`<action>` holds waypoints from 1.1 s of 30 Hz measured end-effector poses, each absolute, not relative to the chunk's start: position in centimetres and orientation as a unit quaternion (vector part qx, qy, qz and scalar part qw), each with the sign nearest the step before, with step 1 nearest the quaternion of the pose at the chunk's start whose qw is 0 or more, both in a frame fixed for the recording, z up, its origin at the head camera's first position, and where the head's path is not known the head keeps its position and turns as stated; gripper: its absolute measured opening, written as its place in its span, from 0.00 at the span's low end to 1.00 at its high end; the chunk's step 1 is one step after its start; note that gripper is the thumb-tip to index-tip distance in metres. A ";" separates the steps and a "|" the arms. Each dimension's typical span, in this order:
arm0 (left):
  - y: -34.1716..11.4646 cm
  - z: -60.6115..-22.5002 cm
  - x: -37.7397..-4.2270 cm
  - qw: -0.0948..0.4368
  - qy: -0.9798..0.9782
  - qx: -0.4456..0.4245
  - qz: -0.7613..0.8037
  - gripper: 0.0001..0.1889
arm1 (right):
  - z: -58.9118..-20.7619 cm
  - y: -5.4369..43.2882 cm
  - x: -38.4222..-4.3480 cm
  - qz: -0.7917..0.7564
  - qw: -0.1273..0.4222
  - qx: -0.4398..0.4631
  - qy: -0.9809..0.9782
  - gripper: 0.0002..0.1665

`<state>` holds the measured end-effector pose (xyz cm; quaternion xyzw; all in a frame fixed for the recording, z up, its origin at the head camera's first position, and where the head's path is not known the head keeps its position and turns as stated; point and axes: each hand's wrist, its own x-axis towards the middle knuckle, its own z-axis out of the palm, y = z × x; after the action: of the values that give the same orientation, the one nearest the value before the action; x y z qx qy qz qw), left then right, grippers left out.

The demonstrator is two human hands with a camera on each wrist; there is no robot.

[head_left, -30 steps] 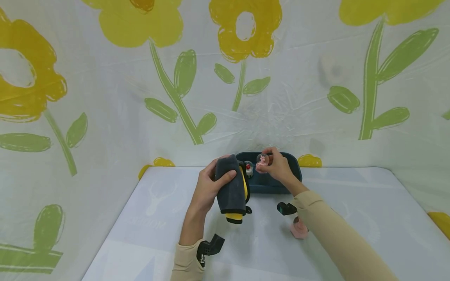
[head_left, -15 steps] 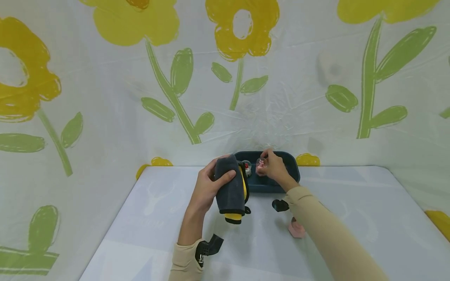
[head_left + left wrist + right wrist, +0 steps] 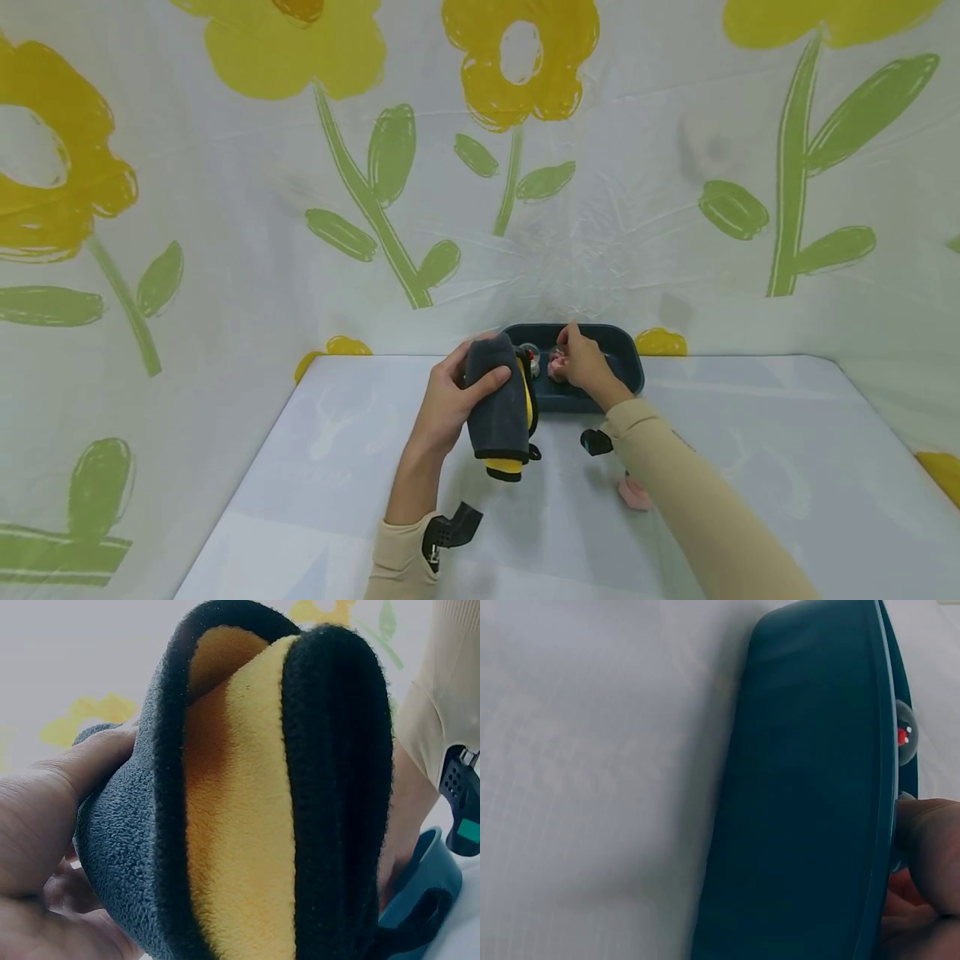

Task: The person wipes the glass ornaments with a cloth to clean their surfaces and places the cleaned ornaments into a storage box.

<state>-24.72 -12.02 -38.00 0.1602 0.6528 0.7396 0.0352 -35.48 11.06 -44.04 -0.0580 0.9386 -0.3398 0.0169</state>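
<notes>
My left hand (image 3: 453,396) grips a folded towel (image 3: 495,408), grey outside with a yellow inner side and black edging. In the left wrist view the towel (image 3: 240,802) fills the middle, thumb against its grey side. Down inside the dark teal tray (image 3: 581,405), my right hand (image 3: 588,367) pinches a small snow globe (image 3: 557,367) with a pink figure and pink base. Its dome is partly covered by the fingers. Just left of it in the tray is a second snow globe (image 3: 533,358) with a red detail, partly behind the towel.
A pink hexagonal-based object (image 3: 634,494) stands on the white table (image 3: 337,467), partly hidden by my right sleeve (image 3: 690,483). The tray is at the table's back edge, before a flower-printed curtain (image 3: 637,150).
My right hand has lowered the pink snow globe from above the tray down into it. The left hand keeps hold of the towel in nearly the same place.
</notes>
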 end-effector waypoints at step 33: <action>-11.9 -38.1 -24.7 0.039 0.659 0.148 0.736 0.23 | -44.1 12.5 -34.9 -0.285 0.056 -0.101 0.952 0.34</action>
<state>-24.75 -11.86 -38.10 0.1477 0.6594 0.7362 0.0386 -34.94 12.55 -44.13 -0.1007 0.9517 -0.2846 0.0561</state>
